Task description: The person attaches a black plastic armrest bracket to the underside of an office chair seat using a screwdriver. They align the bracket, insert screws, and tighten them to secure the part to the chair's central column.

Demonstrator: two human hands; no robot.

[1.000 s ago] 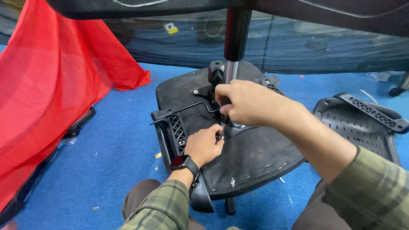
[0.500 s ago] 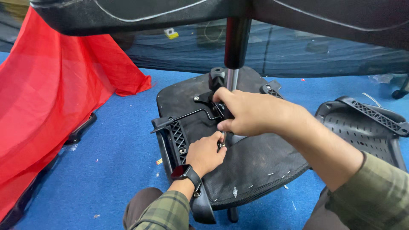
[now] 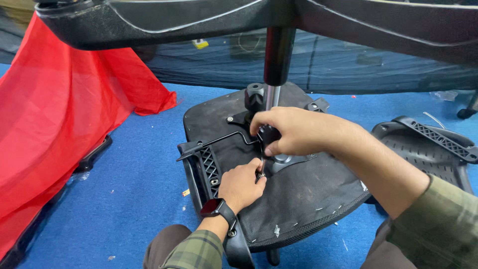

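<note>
Black fabric-covered chair seat underside (image 3: 298,199) lay upturned on the blue carpet floor (image 3: 129,199); I saw my right hand (image 3: 294,130) clamped round the black metal mechanism (image 3: 269,134) at its centre, my left hand (image 3: 240,185) just below pinching a small metal screw (image 3: 260,175)

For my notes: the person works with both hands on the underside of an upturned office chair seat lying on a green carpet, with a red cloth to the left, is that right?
Not quite: the head view shows the carpet is blue, not green. The rest holds.

Left hand (image 3: 241,185) nearer right hand (image 3: 294,130)
</note>
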